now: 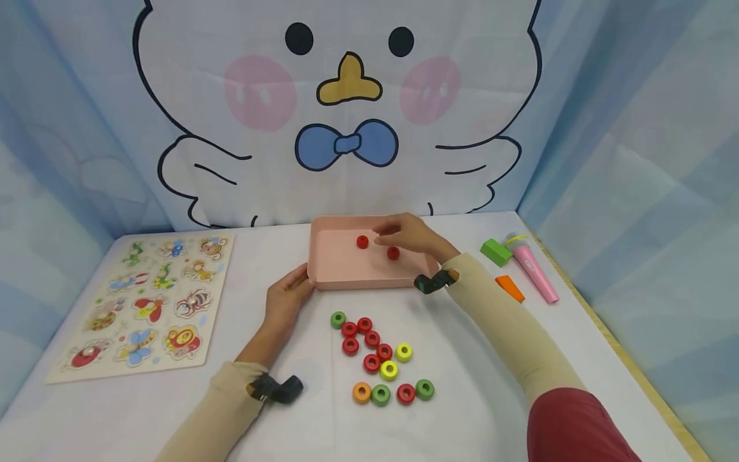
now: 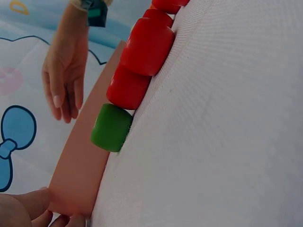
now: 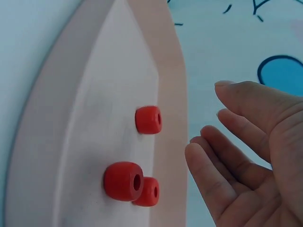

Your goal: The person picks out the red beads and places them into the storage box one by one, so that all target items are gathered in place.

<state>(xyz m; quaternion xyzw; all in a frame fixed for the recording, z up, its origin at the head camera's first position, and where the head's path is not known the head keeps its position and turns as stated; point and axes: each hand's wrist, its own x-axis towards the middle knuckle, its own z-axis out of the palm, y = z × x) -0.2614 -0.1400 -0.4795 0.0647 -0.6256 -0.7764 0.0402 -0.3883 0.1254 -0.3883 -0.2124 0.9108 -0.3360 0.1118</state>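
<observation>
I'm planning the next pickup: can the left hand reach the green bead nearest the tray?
Probably yes: the left hand holds the tray, so it would likely have to let go first, but nothing visible stands between it and the green bead.

— Left side of the desk (image 1: pixel 288 436)?
— Bug puzzle board (image 1: pixel 128 319), pieces seated.
— Right?
— Pink toy microphone (image 1: pixel 534 269), tilted; green block (image 1: pixel 496 253) just beside its head, orange block (image 1: pixel 510 289) near its handle.
— Behind?
— Cartoon backdrop (image 1: pixel 346 192), blue bow tie (image 1: pixel 347 144), yellow beak (image 1: pixel 349 86).
</observation>
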